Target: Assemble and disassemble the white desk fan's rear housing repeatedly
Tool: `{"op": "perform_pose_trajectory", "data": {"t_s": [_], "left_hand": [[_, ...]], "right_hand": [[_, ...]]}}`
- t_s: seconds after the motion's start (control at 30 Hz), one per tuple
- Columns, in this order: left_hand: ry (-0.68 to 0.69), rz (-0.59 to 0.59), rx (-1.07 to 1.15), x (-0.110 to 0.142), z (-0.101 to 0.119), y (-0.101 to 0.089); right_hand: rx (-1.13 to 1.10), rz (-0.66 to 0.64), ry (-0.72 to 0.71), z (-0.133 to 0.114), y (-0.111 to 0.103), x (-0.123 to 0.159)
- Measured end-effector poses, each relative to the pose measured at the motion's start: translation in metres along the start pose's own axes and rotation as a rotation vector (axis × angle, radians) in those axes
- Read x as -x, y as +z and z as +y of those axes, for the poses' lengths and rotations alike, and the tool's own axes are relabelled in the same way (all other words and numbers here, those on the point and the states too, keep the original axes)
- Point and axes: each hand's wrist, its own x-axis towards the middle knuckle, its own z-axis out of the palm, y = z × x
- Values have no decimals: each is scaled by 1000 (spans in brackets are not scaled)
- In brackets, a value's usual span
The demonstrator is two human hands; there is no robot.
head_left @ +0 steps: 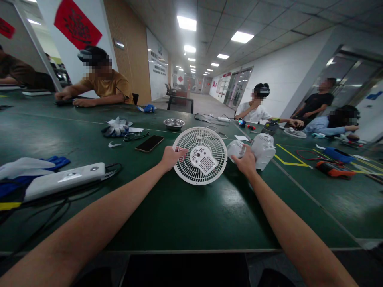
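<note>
The left hand [170, 158] pinches the grille [221, 157] at its 9 o'clock rim, the thumb lying over the ribs; the grille sits at the middle of the view, tilted so that its round face with the slotted centre plate shows, and whether its lower edge touches the table [191, 223] cannot be told; the right hand [245, 161] is at the grille's 3 o'clock side, fingers partly curled at a small white part [235, 148], though how firmly they close on it cannot be told; the white housing [263, 149] stands just beyond that hand, also toward 3 o'clock. Taken from the grille, the metal dish [174, 124] lies near, toward 11 o'clock; the phone [149, 143] lies between 9 and 10 o'clock, with grey-white gloves [118, 127] farther out the same way; the white power strip [67, 179] is toward 8 to 9 o'clock, beside blue and white gloves [22, 171]; the orange meter [335, 170] lies well apart toward 3 o'clock, next to a blue case [338, 154]; a person in a brown shirt [104, 85] sits across the table toward 10 o'clock, and a person in a white shirt [254, 111] toward 2 o'clock.
</note>
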Motion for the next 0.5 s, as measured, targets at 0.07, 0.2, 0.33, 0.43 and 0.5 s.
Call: {"op": "perform_pose_trajectory", "data": {"t_s": [0.07, 0.2, 0.33, 0.43, 0.5], "left_hand": [[-41, 15, 5, -3, -3, -2], [-83, 39, 22, -7, -6, -6], [-102, 29, 35, -8, -8, -8], [-111, 20, 49, -9, -10, -8], [-110, 12, 53, -10, -12, -9]], "right_hand": [[114, -16, 7, 9, 3, -1], [154, -43, -3, 11, 10, 1], [139, 74, -68, 5, -2, -5], [129, 383, -129, 9, -19, -14], [123, 532, -60, 20, -28, -19]]}}
